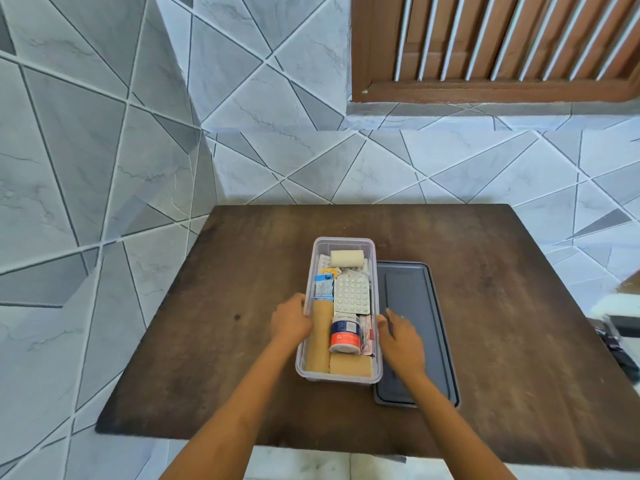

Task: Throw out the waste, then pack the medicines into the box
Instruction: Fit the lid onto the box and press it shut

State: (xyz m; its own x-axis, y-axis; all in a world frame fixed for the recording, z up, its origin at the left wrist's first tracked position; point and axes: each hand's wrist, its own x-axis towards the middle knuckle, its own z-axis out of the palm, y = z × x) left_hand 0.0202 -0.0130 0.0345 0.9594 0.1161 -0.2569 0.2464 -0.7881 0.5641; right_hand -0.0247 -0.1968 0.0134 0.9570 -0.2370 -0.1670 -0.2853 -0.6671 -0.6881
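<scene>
Box (341, 375) of medicines is sitting near the middle of the dark wooden table (242, 375), clear plastic, already pretty full, so to me the waste part looks done and we're at the tail end of packing. Inside I can spot a white bandage roll (346, 258) at the far end, a blister sheet of white pills (351, 293) in the middle, a little tub with an orange and navy label (344, 334) nearer, plus tan rolls (322, 336) along the left and near side. The left hand (291, 322) is pressed against the left wall of the box, fingers curled together around the rim. The right hand (401, 336) is at the right wall, thumb touching the rim, other fingers loosely spread over the grey lid (415, 327), which lies flat just right of the box; can't tell if it's actually gripping anything. My guess: both hands are steadying or nudging the box, and the next move is picking up that lid, lining it up over the rim and pressing it down evenly. The tub sits a bit high, so it might need a push first.
</scene>
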